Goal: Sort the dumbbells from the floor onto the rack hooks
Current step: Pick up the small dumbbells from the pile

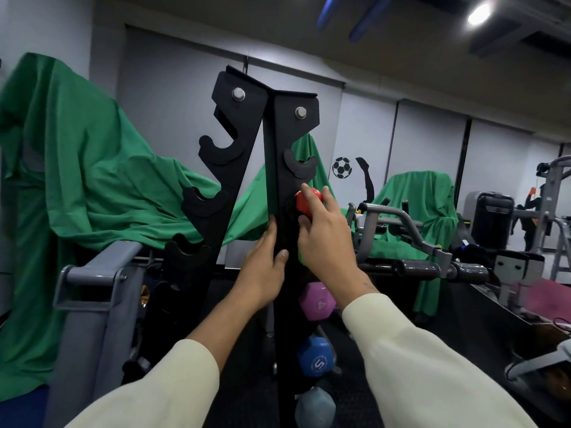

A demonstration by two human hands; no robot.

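On right upright of black rack (279,168), third hook down: red dumbbell (307,202), glossy hex head, handle hidden behind upright. Right hand (324,239) fingers curled round red head, thumb beneath. Left hand (262,270) fingers straight along upright's left edge, thumb on its face. Lower hooks, same upright: purple dumbbell (316,304) marked "4"; blue dumbbell (315,356) marked "5"; grey dumbbell (315,407), marking unreadable. Left upright hooks (216,149) bare.
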